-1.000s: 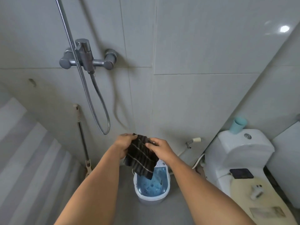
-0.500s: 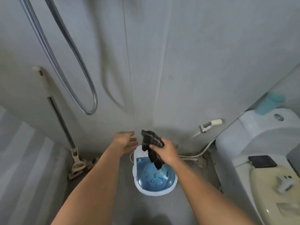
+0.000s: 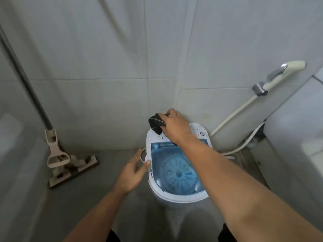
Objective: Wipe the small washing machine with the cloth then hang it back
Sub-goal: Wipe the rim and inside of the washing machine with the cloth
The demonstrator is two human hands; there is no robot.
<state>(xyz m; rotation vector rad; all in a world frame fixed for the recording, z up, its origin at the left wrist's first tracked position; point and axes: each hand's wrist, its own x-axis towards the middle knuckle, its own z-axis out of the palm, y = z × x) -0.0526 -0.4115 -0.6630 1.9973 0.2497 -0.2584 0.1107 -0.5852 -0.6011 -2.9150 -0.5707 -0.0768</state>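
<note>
Here the right hand (image 3: 174, 127) clutches a bunched dark cloth (image 3: 156, 124) over the round plastic washer (image 3: 178, 194); left hand (image 3: 133, 172) spread loose.

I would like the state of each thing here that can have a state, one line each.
cloth: bunched, held at the machine's back panel
right hand: closed on the cloth
left hand: open, at the machine's left rim
washing machine: upright, blue lid shut
mop: leaning on the wall

We note a dark cloth (image 3: 156, 123) with thin pale stripes, a white washing machine (image 3: 181, 195) with translucent blue lid, beige mop (image 3: 58, 154), grey tiles.
</note>
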